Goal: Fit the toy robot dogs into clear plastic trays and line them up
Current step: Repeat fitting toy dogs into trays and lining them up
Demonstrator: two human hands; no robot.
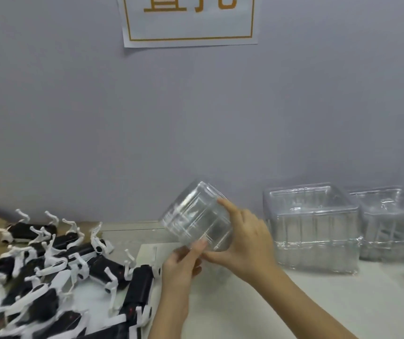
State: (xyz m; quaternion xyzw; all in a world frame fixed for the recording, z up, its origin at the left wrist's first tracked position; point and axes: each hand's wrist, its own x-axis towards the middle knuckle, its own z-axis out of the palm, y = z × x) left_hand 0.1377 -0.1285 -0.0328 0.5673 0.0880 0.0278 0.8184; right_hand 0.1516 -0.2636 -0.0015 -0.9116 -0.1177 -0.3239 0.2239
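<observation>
Above the desk point(293, 302), the right hand point(245, 238) and left hand point(183, 267) held a tilted clear tray point(196, 216), fingers point(227, 206) pinching its edges; toy robot dogs point(49, 277) lay heaped at left.

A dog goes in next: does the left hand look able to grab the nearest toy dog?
Likely yes, once freed: the left hand holds the clear tray, but the nearest toy dog lies just beside it, unobstructed.

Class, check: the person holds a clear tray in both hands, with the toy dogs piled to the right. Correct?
Wrong side: the head view shows the toy dogs piled to the left. The left hand and right hand do hold the clear tray.
</observation>
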